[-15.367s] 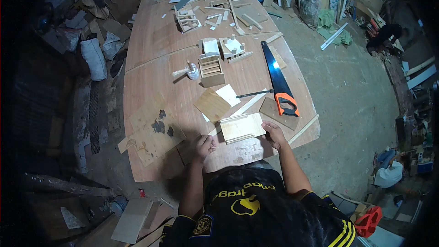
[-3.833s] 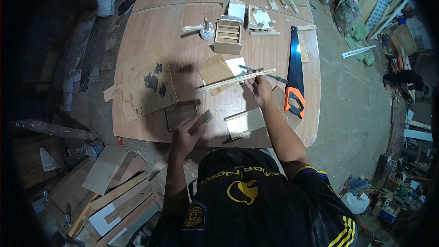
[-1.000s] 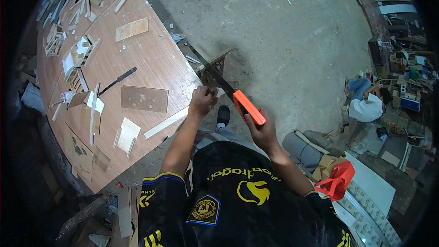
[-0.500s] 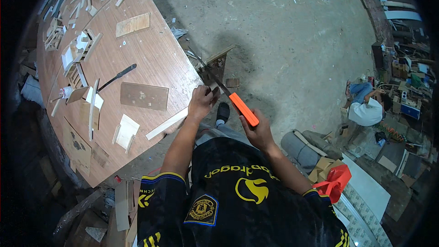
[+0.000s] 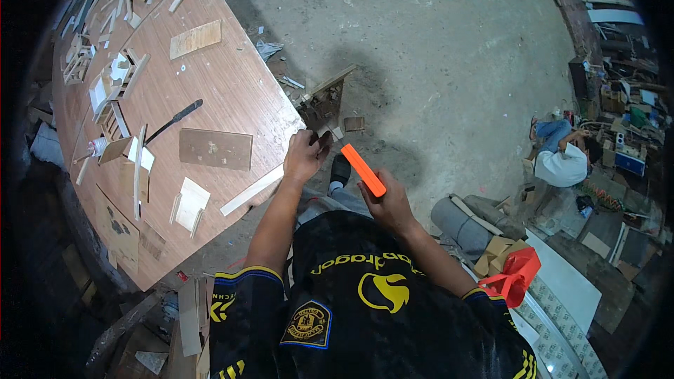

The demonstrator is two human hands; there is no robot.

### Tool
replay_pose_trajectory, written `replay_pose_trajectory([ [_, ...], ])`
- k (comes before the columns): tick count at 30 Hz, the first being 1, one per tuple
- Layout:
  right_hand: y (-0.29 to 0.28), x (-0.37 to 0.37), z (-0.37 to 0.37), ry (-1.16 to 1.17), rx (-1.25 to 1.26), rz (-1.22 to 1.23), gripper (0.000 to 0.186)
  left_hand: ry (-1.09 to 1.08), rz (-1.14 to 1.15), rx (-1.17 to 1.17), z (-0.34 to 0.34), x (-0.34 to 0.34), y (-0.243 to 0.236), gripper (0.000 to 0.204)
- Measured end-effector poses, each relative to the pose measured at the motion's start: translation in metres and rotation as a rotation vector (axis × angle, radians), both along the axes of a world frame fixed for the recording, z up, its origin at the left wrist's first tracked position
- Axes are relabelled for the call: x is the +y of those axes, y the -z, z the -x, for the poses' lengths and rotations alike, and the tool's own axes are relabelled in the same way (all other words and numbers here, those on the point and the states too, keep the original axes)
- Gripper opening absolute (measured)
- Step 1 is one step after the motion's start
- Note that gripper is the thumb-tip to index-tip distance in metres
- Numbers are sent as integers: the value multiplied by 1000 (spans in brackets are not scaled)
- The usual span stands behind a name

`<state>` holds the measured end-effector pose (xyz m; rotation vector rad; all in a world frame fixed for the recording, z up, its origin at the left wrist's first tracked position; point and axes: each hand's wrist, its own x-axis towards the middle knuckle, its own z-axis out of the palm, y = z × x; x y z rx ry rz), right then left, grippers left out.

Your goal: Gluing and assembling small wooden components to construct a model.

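At the near right corner of the wooden table, my left hand [image 5: 305, 156] has its fingers curled down over a pale wood strip [image 5: 251, 189]. The strip lies slantwise along the table edge and passes under the hand, and what looks like its end shows just past my fingers. My right hand [image 5: 390, 200] is closed around the orange handle [image 5: 364, 170] of a saw, just right of the left hand. The saw's blade is blurred and hardly shows near the strip's end.
On the table [image 5: 232, 91] lie a brown board [image 5: 215, 149], a dark file-like tool [image 5: 174, 121], a light board [image 5: 196, 39] and several small wooden pieces. Scraps [image 5: 326, 91] litter the floor by the corner. A person [image 5: 562, 158] sits far right; a red bag [image 5: 516, 275] is nearer.
The saw handle and my right hand have shifted slightly left. The long dark blade, plain before, is now blurred and mostly out of sight. My left hand stays at the corner.
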<state>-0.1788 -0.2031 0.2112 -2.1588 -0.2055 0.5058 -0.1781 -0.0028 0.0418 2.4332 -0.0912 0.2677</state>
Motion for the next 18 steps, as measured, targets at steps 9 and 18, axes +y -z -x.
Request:
replay_pose_trajectory([
  [9,-5,6,3,32,27,-16,21,20,-21,8,0,1,0,23],
  [18,-5,17,2,34,81,12,21,38,5,62,-2,5,-10,23],
])
